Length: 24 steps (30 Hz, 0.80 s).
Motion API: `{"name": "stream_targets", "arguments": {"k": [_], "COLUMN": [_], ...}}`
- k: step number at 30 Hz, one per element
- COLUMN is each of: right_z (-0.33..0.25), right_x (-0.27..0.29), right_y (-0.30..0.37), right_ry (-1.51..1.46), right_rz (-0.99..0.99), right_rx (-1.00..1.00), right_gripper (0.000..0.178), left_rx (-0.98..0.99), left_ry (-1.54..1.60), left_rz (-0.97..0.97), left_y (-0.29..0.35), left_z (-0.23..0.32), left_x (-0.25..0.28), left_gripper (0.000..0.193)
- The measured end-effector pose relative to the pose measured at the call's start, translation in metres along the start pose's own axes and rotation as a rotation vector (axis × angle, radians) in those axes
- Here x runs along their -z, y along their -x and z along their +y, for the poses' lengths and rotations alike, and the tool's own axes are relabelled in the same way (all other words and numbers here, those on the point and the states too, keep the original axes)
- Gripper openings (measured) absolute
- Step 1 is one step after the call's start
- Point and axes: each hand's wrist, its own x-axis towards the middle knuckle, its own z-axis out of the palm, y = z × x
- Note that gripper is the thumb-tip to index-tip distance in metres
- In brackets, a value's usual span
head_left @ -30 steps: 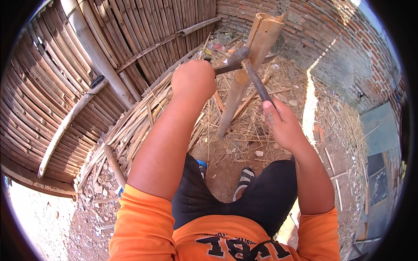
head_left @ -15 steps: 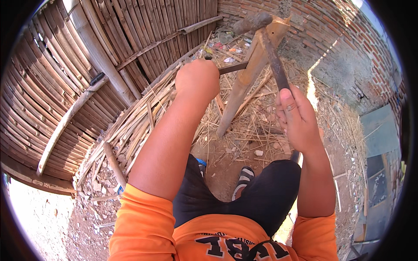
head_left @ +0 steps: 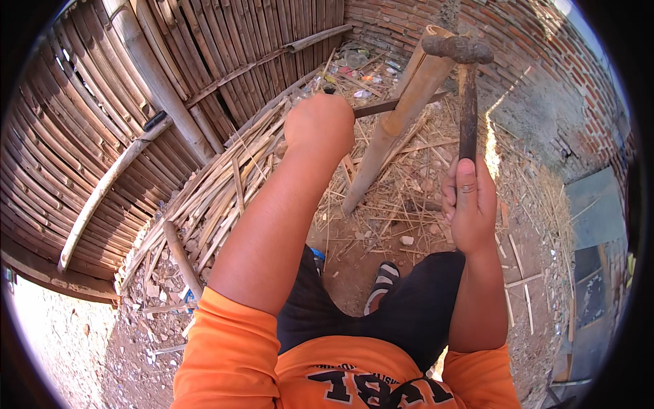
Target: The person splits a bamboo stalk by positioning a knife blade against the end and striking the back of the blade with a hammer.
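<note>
Bamboo fencing (head_left: 136,123) curves along the left, with a heap of split strips (head_left: 225,198) at its foot and bare dirt (head_left: 340,273) underfoot. Moving right, the left hand (head_left: 320,126) is fisted round a dark blade (head_left: 381,107), its fingers curled under and out of sight, the blade set across the upper part of a leaning bamboo pole (head_left: 395,116). Next, the right hand (head_left: 469,204) has its fingers clamped on a hammer (head_left: 466,82) handle, thumb along the shaft, the head raised level with the pole's top.

This looks like the raised stage of a splitting blow. A strike would call for the hammer head to land squarely on the blade's back, clear of the left knuckles. Open room lies right of the pole; the brick wall (head_left: 545,75) closes in behind, and a grey slab (head_left: 599,211) edges the far right.
</note>
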Motion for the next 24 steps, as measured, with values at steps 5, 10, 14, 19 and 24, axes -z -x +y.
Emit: {"name": "stream_targets", "arguments": {"k": [5, 10, 14, 19, 24], "right_z": [0.027, -0.010, -0.008, -0.018, 0.035], "right_x": [0.004, 0.016, 0.023, 0.013, -0.007], "right_y": [-0.002, 0.012, 0.021, 0.019, 0.003], "right_ry": [0.124, -0.117, -0.043, -0.048, 0.377], "right_rz": [-0.087, -0.014, -0.059, -0.012, -0.130], "right_rx": [-0.072, -0.071, -0.019, 0.099, 0.071], "right_gripper": [0.042, 0.041, 0.039, 0.040, 0.042], "left_rx": [0.003, -0.114, -0.010, 0.053, 0.067], "left_ry": [-0.027, 0.017, -0.027, 0.037, 0.023], "left_rz": [-0.024, -0.167, -0.063, -0.049, -0.009], "left_y": [-0.001, -0.001, 0.008, 0.008, 0.008], "left_z": [-0.001, -0.026, -0.037, -0.029, -0.008], "left_x": [0.007, 0.026, 0.011, 0.006, -0.001], "left_gripper": [0.023, 0.032, 0.040, 0.043, 0.040]}}
